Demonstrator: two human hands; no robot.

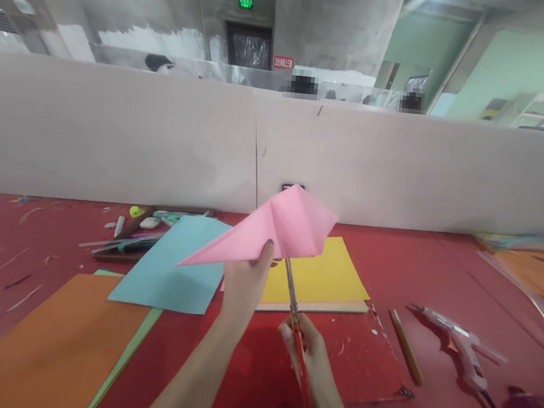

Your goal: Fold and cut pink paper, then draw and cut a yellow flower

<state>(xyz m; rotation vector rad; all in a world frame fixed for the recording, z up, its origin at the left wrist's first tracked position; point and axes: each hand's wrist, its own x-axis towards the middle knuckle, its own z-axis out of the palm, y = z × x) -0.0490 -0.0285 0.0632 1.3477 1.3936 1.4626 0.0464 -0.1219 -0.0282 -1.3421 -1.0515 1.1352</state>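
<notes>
A creased sheet of pink paper [294,222] is held up over the table by my left hand [249,272], thumb on the near side and the other fingers mostly hidden behind it. One long corner of the paper points left. My right hand [309,345] grips the red handles of a pair of scissors [292,296]. Their blades reach up to the lower edge of the pink paper, just right of my left thumb. Whether the blades are parted is hard to make out. Beneath lie a yellow sheet [337,271] and a light blue sheet [174,265].
Orange paper [62,331] over green paper lies at left, below a tray of tools [127,251]. On the right are a wooden stick [406,348] and a hot glue gun [460,344] with its cord. A white partition [115,137] borders the red table's back. People's heads show beyond it.
</notes>
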